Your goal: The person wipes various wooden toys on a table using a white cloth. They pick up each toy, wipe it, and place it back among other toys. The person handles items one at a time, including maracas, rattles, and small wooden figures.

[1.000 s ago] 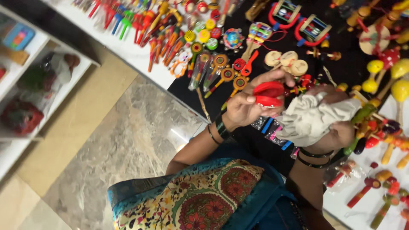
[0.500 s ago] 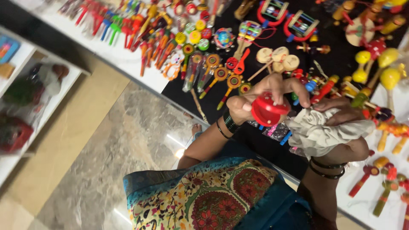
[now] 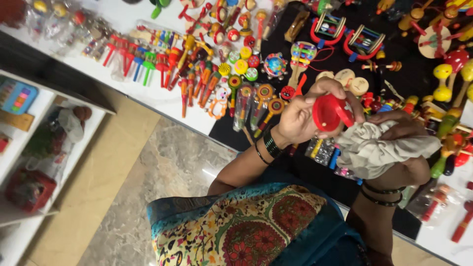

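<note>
Shelf unit (image 3: 29, 162), far left: white compartments; one holds a red basket-like item (image 3: 27, 189), others hold soft toys and a blue boxed toy. Contents partly blurred.
Display table (image 3: 148, 93), white part: rows of painted wooden toys, red/blue/orange handles, some in clear plastic wraps.
Black cloth section (image 3: 414, 79): more toys laid out, incl. two red-framed bead toys (image 3: 345, 37), spinning-top types, yellow rattles at right edge.
Left hand (image 3: 300, 116): closed around the red round wooden toy (image 3: 331, 113), fingers over top edge, thumb below. Toy is up off table, tilted toward the camera. Black bangles on wrist.
Right hand (image 3: 394, 148): clenched on a bunched grey-white cloth (image 3: 379, 148), pressed against toy's right side.
Progress, judged: wiping of the red toy under way; cloth in contact w/ one side only. Can't tell how much surface is done. Toy not yet back on table.
Foreground: patterned floral fabric w/ teal border (image 3: 246, 226), person's own garment.
</note>
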Available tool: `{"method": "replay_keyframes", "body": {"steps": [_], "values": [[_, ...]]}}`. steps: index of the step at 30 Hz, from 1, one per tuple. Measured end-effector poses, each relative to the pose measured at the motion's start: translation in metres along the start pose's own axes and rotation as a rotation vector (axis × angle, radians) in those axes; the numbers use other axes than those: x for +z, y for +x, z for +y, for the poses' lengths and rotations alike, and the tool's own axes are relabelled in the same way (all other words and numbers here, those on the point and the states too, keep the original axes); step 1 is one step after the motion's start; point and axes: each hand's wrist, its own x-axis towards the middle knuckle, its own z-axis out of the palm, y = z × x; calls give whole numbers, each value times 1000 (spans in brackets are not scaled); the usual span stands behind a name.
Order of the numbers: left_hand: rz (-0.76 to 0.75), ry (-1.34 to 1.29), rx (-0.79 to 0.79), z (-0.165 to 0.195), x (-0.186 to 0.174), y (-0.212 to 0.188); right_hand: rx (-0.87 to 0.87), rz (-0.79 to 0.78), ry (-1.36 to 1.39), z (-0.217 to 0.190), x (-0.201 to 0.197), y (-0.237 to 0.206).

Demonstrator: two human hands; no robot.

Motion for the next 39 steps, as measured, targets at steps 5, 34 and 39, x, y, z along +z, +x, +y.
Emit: {"method": "replay_keyframes", "body": {"steps": [5,34,39], "values": [[62,-15,-16,18,-8,-6,2,127,-14,4,30,-1],[334,30,65,0,-2,-1,8,258,-150,-2,25,5],[376,42,66,-6,5,-3,25,151,-140,0,13,12]]}}
